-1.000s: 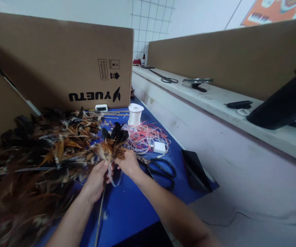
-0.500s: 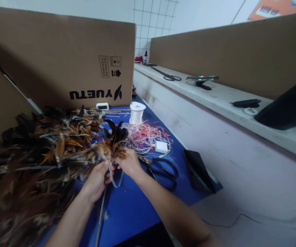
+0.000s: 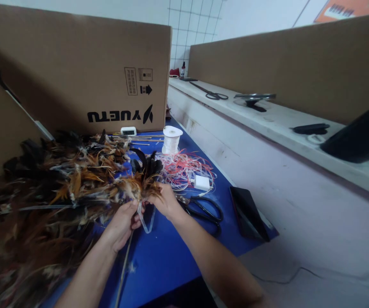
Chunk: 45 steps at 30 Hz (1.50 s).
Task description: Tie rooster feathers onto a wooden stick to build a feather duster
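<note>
Brown and black feathers (image 3: 144, 175) stand in a bunch at the top of a thin stick (image 3: 124, 269). My left hand (image 3: 125, 222) is closed around the stick just below the feathers. A translucent ribbon (image 3: 146, 224) hangs in a loop between my two hands. At the feathers' base, on the right side, my right hand (image 3: 165, 200) is closed, its fingertips partly hidden by the feathers; what it pinches cannot be made out clearly. Black-handled scissors (image 3: 205, 209) lie on the blue table (image 3: 168, 252) just right of my right hand.
A large heap of feathers (image 3: 52, 205) covers the left side. Behind stand a cardboard box (image 3: 75, 64), a white spool (image 3: 171, 139) and tangled red and white ribbons (image 3: 184, 167). A white charger (image 3: 201, 182) and a dark phone (image 3: 248, 211) lie to the right, beside a ledge (image 3: 277, 119).
My right hand has shifted slightly right and away from my left hand, and the ribbon loop between them has opened wider. My left hand keeps its hold on the stick.
</note>
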### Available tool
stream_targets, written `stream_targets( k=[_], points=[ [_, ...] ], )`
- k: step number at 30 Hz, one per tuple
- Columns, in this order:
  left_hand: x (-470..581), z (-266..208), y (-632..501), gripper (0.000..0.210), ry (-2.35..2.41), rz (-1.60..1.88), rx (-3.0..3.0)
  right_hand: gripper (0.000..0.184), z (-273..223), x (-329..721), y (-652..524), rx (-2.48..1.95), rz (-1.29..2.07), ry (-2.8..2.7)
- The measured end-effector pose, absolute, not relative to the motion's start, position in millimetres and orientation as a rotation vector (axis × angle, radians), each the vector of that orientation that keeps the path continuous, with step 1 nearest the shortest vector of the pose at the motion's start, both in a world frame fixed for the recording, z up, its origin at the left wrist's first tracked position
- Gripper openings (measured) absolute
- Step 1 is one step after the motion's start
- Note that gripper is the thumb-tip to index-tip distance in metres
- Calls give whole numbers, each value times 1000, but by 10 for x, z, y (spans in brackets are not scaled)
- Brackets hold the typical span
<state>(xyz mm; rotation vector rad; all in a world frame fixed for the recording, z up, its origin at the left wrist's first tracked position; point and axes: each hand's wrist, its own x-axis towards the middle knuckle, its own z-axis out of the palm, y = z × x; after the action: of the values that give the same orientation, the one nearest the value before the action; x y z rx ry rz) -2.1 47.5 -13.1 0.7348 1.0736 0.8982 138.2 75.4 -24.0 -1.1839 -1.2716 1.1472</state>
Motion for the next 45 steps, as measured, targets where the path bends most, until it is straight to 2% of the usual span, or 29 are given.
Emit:
stream_targets(
  k=[10, 14, 18, 25, 31, 45],
  points=[
    [-34, -136, 488, 36, 955, 863, 689, 1, -182, 1372, 732, -1110, 1395, -1099],
    [-42, -168, 493, 33, 927, 882, 651, 5, -135, 1433, 683, -1027, 1435, -1161],
    [-40, -180, 489, 33, 941, 875, 642, 25, -80, 1482, 633, -923, 1549, -1217],
    [-18, -146, 460, 38, 940, 898, 690, 31, -176, 1414, 663, -1020, 1416, -1165],
    [-21, -146, 444, 38, 922, 877, 705, 29, -192, 1424, 666, -1024, 1401, -1146],
    [-12, -168, 455, 37, 921, 894, 639, 28, -300, 1511, 704, -1006, 1604, -1114]
  ],
)
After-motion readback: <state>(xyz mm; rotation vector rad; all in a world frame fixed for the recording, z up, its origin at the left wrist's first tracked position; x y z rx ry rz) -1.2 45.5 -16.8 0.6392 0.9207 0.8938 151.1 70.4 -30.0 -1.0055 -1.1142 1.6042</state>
